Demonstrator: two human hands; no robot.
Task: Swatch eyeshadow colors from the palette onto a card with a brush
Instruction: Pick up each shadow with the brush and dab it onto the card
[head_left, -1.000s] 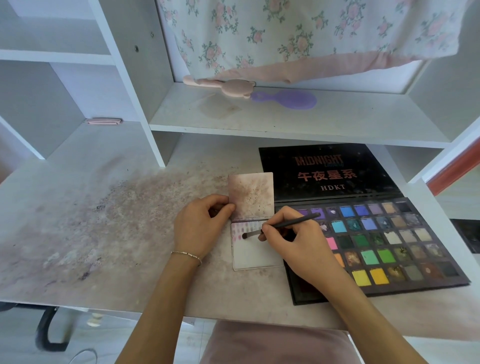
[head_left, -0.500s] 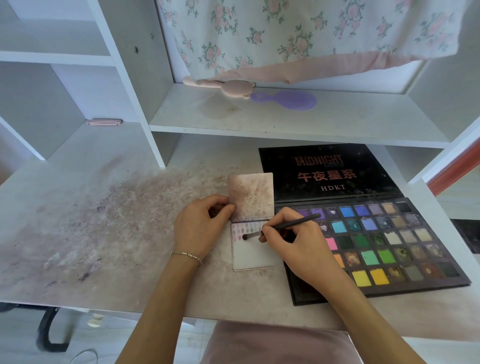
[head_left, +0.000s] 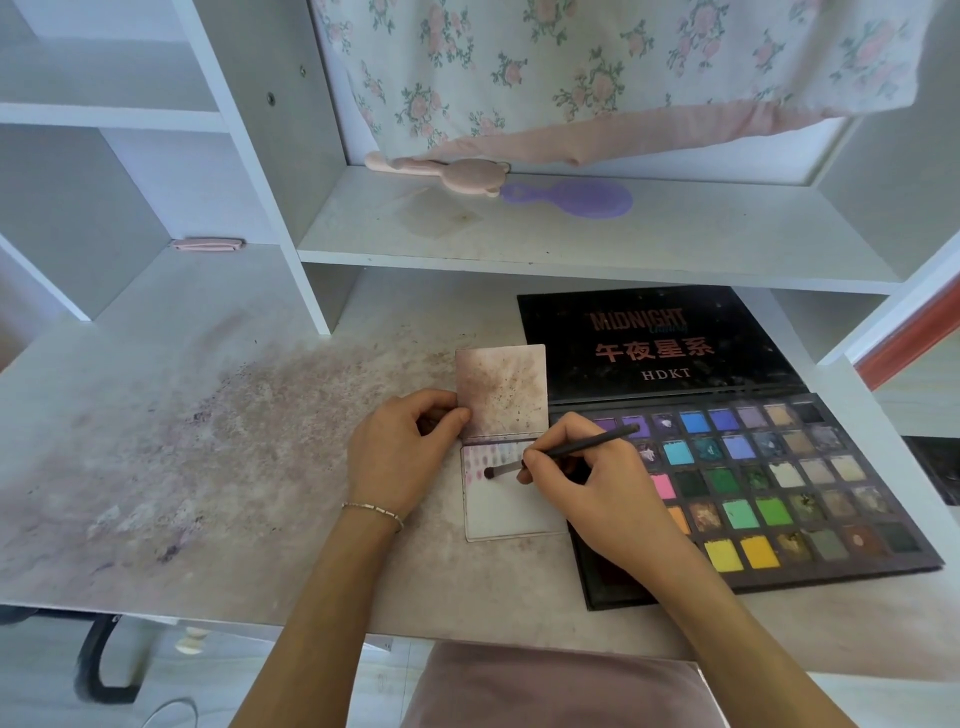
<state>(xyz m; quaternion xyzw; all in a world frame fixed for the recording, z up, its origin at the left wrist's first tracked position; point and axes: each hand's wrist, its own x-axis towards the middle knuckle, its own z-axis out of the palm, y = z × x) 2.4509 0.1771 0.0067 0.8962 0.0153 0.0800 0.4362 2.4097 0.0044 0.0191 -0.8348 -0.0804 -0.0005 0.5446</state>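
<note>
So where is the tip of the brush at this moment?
In the head view the brush tip rests on the upper left part of the swatch card, beside the pink swatches, between the left hand and right hand.

Card (head_left: 511, 512) lies left of palette (head_left: 769, 483) (touching), both on desk (head_left: 208, 467).

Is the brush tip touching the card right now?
Touching. In the head view the brush tip sits on the card, just below its pink swatches, with no visible gap.

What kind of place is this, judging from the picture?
Probably a home dressing or study desk: a white desk with built-in shelves, hairbrushes on a shelf, floral fabric hanging above, and an eyeshadow palette.
</note>
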